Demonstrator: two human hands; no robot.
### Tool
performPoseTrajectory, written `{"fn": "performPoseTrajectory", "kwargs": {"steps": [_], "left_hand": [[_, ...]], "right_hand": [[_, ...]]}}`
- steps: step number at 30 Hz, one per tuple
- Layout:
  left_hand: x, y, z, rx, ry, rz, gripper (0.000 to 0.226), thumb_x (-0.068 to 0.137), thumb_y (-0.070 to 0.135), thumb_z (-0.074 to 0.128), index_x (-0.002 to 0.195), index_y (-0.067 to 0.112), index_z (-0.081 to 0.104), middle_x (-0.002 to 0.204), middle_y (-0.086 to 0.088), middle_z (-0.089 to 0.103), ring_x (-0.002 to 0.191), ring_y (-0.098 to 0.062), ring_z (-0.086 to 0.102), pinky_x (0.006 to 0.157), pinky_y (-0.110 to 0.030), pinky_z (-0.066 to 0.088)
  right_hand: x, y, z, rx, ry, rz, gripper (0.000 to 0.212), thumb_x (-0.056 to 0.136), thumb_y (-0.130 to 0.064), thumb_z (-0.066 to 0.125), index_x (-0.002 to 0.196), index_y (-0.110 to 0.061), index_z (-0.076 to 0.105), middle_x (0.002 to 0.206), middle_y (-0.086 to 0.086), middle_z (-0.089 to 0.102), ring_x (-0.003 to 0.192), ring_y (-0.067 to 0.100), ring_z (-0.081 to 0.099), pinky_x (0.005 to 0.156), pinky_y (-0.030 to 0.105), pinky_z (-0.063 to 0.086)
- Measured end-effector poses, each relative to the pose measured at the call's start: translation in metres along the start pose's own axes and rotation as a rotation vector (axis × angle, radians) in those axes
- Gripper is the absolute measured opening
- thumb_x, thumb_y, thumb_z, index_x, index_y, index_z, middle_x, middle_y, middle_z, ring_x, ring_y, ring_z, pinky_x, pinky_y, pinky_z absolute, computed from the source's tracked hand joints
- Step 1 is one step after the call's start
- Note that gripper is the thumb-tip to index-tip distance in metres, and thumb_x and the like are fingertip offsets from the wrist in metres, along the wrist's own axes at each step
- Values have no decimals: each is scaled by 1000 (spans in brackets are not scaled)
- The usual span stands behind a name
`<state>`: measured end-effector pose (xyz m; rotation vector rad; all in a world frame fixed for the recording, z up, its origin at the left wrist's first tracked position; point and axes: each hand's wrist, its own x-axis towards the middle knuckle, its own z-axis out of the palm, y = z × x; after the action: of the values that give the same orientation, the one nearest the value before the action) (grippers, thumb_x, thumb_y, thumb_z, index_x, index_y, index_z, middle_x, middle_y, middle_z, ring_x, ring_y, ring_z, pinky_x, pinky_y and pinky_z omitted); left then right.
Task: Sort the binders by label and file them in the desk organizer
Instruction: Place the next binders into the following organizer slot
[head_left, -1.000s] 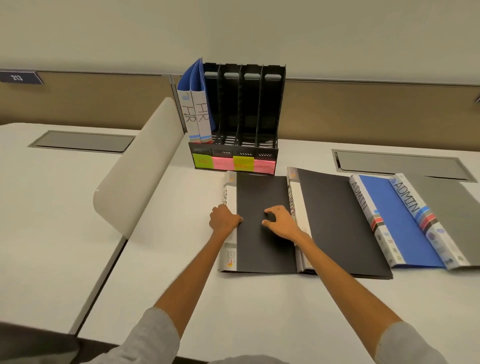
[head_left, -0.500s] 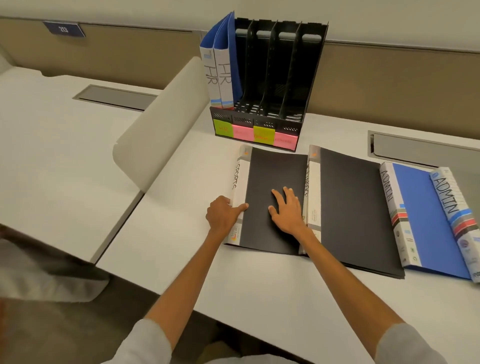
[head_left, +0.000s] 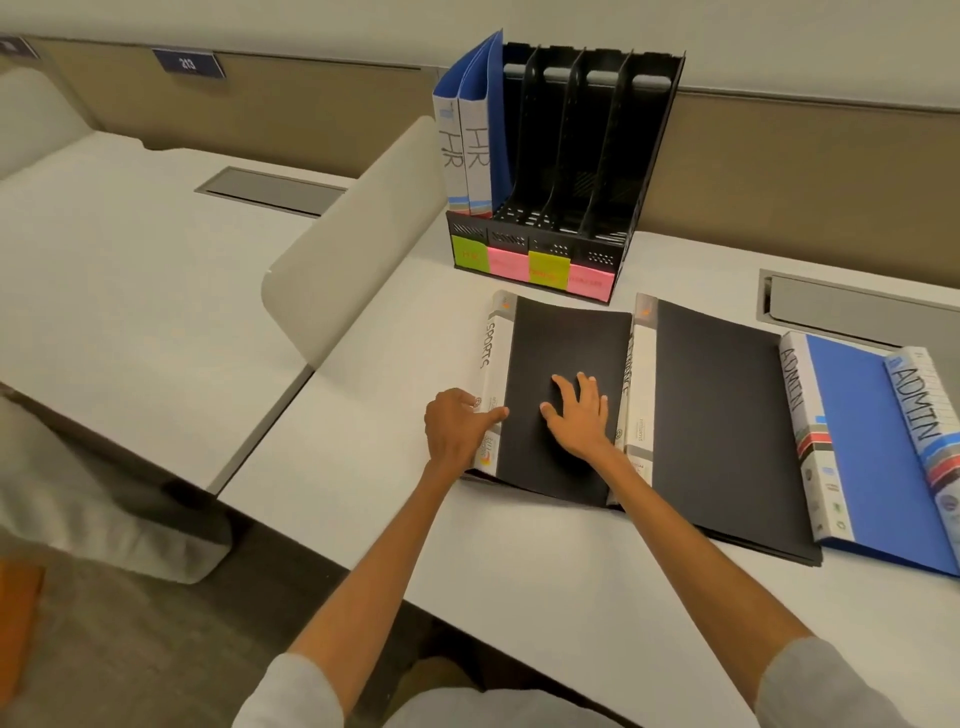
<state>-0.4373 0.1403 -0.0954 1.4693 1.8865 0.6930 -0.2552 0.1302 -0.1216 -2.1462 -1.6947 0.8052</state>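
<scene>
Approx. a third done: two HR binders (head_left: 467, 145) filed upright in leftmost slot of desk organizer (head_left: 644, 156); nothing visible in other three slots. Left to file: SPORTS binder (head_left: 566, 343), second black binder (head_left: 727, 415) (label half hidden, can't read), blue ADMIN binder (head_left: 852, 447) w/ 2nd ADMIN binder (head_left: 922, 410) at its right edge — all flat on desk (head_left: 519, 597) in front and to right of organizer. Left hand (head_left: 457, 428) curled round SPORTS binder's spine edge, thumb on top; right hand (head_left: 579, 415) flat on its cover, fingers spread, gripping nothing. Prob. SPORTS lifted next — sticky notes (head_left: 530, 267) too blurred to tell which slot.
</scene>
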Motion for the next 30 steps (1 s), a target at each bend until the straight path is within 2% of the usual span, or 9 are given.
{"fn": "performPoseTrajectory", "kwargs": {"steps": [2, 5, 9, 11, 19, 21, 24, 30], "left_hand": [[4, 4, -3, -54, -5, 3, 54, 65, 48, 86, 98, 12, 64, 108, -5, 70, 91, -22, 69, 60, -14, 45], [16, 13, -8, -151, 5, 19, 39, 65, 42, 86, 87, 17, 66, 101, -5, 73, 75, -14, 67, 58, -15, 46], [28, 26, -20, -235, 13, 106, 31, 68, 40, 86, 87, 23, 67, 101, 1, 73, 64, -5, 64, 53, -8, 44], [32, 33, -29, -253, 6, 164, 29, 70, 40, 85, 88, 25, 67, 100, 4, 73, 61, -3, 64, 47, -5, 42], [49, 77, -66, -361, -55, 296, 19, 73, 30, 84, 86, 26, 70, 97, 2, 74, 62, -6, 67, 51, -7, 46], [50, 82, -74, -393, -58, 325, 18, 72, 29, 84, 84, 28, 70, 91, 6, 72, 63, -7, 68, 54, -8, 48], [52, 82, -91, -429, -60, 384, 19, 72, 28, 85, 80, 32, 68, 82, 16, 68, 61, -3, 68, 51, -6, 47], [58, 62, -122, -452, -76, 505, 20, 73, 27, 84, 86, 31, 69, 82, 25, 65, 69, 4, 69, 55, -5, 49]], "right_hand": [[2, -6, 0, 55, 28, 24, 55, 102, -38, 42, 153, -23, 26, 164, 12, 4, 152, 29, -6, 122, 48, -5], [7, -14, -4, 140, 69, 59, 54, 101, -39, 45, 150, -22, 31, 163, 12, 11, 152, 29, 0, 122, 50, -1], [25, -27, -27, 315, 119, 72, 64, 97, -38, 55, 151, -19, 27, 160, 12, 19, 146, 33, 24, 119, 53, 21], [37, -36, -48, 431, 135, 66, 70, 95, -36, 60, 152, -20, 23, 160, 11, 20, 144, 33, 28, 117, 52, 29], [75, -88, -106, 527, 176, -27, 75, 92, -40, 62, 153, -26, 20, 156, 12, 31, 141, 31, 37, 112, 51, 35], [80, -102, -117, 569, 180, -51, 73, 93, -42, 60, 152, -28, 18, 154, 12, 33, 138, 31, 39, 109, 53, 39], [85, -120, -134, 651, 191, -64, 71, 95, -45, 56, 151, -33, 15, 151, 12, 36, 135, 33, 42, 100, 60, 46], [96, -153, -193, 661, 297, -125, 61, 100, -48, 42, 153, -32, 16, 160, 8, 20, 141, 35, 34, 95, 64, 48]]}}
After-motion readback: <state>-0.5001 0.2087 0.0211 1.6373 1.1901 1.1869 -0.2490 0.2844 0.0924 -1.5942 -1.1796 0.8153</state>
